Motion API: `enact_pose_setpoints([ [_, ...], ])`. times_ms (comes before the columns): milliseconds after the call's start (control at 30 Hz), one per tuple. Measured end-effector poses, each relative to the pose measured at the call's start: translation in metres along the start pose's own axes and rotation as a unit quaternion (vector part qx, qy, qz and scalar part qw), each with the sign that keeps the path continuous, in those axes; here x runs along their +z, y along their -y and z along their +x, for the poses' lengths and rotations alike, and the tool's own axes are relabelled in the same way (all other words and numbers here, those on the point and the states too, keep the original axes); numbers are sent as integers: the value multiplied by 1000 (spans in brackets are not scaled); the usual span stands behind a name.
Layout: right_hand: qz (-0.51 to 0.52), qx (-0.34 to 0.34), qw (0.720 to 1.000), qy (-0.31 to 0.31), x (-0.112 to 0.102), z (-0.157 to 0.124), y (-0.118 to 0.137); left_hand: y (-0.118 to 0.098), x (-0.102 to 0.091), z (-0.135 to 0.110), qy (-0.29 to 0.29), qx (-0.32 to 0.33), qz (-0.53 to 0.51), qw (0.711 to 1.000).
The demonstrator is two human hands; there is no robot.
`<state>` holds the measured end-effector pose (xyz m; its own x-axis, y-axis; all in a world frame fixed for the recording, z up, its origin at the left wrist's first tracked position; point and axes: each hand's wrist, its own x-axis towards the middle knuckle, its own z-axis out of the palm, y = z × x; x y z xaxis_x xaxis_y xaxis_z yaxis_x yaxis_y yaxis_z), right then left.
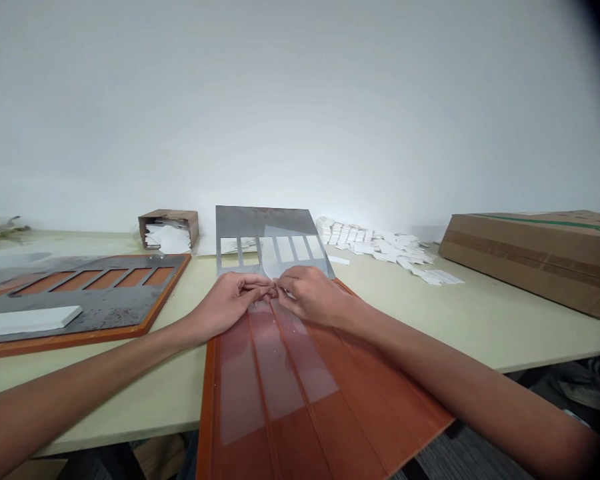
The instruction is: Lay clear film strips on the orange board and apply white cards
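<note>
My left hand (233, 297) and my right hand (307, 291) meet above the orange-brown grooved board (360, 373), fingertips pinched together. Between them, a thin clear plastic film (269, 255) appears to be gripped at its edge; the fingers hide the exact hold. Clear film strips (275, 373) lie flat on the board under and in front of my hands. Just beyond my fingers, a grey metal plate (260, 220) with a row of rectangular slots leans up at the board's far end. Pale pieces show in several slots.
On the left lies another orange-brown board (173, 293) with a slotted grey plate (105, 307) and a white block (30, 320) on it. A small carton (194, 230) holds white paper pieces. Paper scraps (400, 247) and a large cardboard box (525, 260) sit to the right.
</note>
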<state>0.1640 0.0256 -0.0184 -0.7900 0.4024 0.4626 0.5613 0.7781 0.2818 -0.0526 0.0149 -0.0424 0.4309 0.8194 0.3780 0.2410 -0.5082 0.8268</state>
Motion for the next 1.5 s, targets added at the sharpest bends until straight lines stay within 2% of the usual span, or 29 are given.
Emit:
enact_pose_setpoints([
  [200,37,33,997,-65,6,-1,-3,-3,-1,3,-7,-29,-42,999],
  [333,63,32,992,-107,4,-1,-3,-6,-1,4,-44,-48,-120,991],
  [400,63,33,991,-112,2,-1,-4,-7,-1,5,-58,-52,-148,986],
  [533,72,39,992,-98,-1,-1,-7,-6,-2,6,-68,-46,-135,987],
  [667,60,20,996,-69,-4,-1,-6,-10,-2,3,-80,-12,-65,995],
  [833,64,8,997,-44,-4,-2,-4,-22,-6,0,-158,50,104,981],
  [900,78,11,996,-43,-3,-2,-4,-23,-10,1,-133,66,168,974],
  [967,88,9,995,-37,-3,-2,-4,-22,-13,4,-85,75,186,976],
  [1067,50,17,998,-39,-3,-2,-3,-17,-17,6,-58,52,136,988],
  [1200,-61,52,987,-142,-5,-3,3,-12,-19,9,-108,-26,-13,994],
  [1267,-81,41,978,-187,-6,-4,6,-11,-22,11,-147,-54,-106,982],
  [1400,-54,14,973,-224,-7,-5,9,-9,-29,16,-229,-68,-239,941],
  [1500,-6,13,972,-233,-5,-4,9,-9,-28,18,-247,-62,-290,922],
])
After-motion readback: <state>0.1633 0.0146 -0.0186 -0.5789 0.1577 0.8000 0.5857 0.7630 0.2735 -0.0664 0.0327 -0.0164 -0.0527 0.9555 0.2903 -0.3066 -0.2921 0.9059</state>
